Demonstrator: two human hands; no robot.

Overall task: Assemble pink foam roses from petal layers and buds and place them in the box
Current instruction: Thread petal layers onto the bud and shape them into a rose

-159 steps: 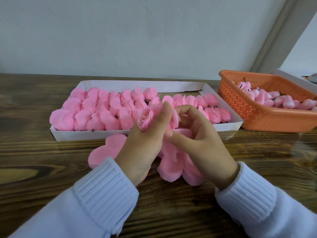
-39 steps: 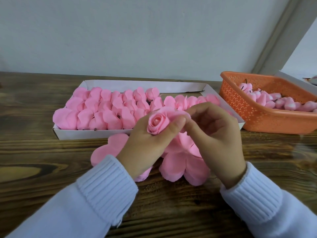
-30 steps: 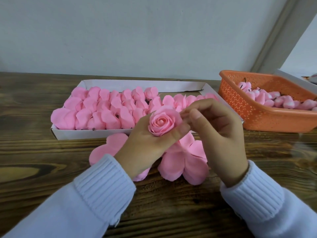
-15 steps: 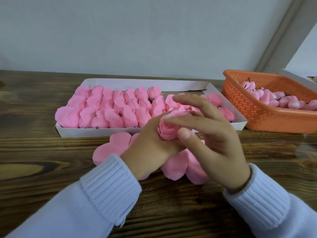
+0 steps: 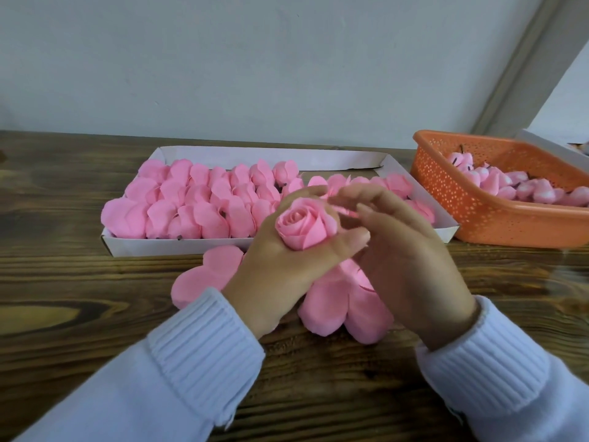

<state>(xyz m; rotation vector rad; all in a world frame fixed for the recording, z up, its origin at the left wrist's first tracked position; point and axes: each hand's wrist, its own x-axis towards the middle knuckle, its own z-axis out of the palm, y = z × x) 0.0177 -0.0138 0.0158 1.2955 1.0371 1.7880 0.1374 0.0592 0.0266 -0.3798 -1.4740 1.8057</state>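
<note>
A pink foam rose (image 5: 304, 226) sits in my left hand (image 5: 283, 269), whose fingers and thumb curl round its base. My right hand (image 5: 404, 250) is just right of the rose, its fingers loosely extended and brushing the outer petals behind it. Flat pink petal layers (image 5: 338, 309) lie on the table under both hands, with another layer (image 5: 207, 272) to the left. The white cardboard box (image 5: 178, 247) behind holds several pink roses (image 5: 204, 199) in rows.
An orange perforated basket (image 5: 497, 215) at the right holds several pink buds (image 5: 516, 186). A white box edge (image 5: 554, 148) shows behind it. The wooden table (image 5: 63, 282) ends at a pale wall.
My left hand turned the rose so its face points up. My right hand shifted from covering the rose's front to its right side and back.
</note>
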